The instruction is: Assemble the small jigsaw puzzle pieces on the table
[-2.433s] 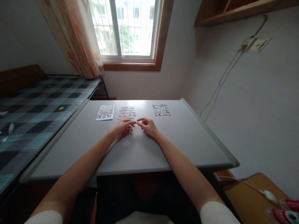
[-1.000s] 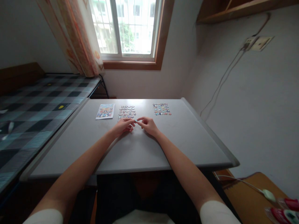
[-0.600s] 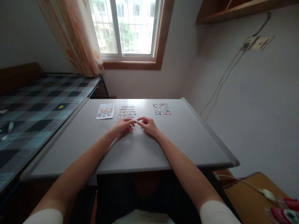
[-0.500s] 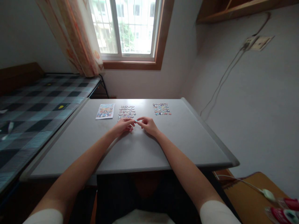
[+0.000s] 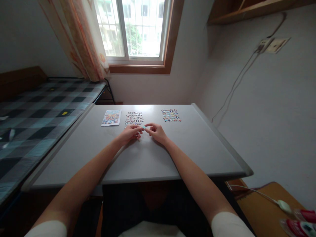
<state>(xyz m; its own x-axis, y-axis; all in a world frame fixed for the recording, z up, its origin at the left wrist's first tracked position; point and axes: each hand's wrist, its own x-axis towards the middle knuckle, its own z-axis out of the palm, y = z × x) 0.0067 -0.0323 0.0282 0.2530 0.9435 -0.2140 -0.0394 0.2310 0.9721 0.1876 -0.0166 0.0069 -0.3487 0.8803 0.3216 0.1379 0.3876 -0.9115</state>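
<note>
Between the fingertips of both hands is a small light-blue puzzle piece [image 5: 144, 127], held just above the table. My left hand [image 5: 131, 132] pinches it from the left, its other fingers curled loosely. From the right, my right hand [image 5: 157, 132] closes thumb and index finger at the piece's edge. Rows of loose puzzle pieces [image 5: 134, 117] lie just beyond my left hand, which hides the nearest of them. A second group of rowed puzzle pieces [image 5: 171, 115] sits farther right. Left of the rows lies a printed picture sheet [image 5: 111, 118] with a colourful design.
The white table [image 5: 148, 161] has raised grey edges. A bed with a checked cover [image 5: 54, 102] stands at the left, a window [image 5: 133, 29] behind. At the lower right, a wooden stool or chair [image 5: 266, 197] bears a white cable and red-labelled bottles [image 5: 300, 227].
The light-blue piece shows slightly more between the fingertips, and my right index finger has lifted a little. Otherwise the hands and the rows stay in place.
</note>
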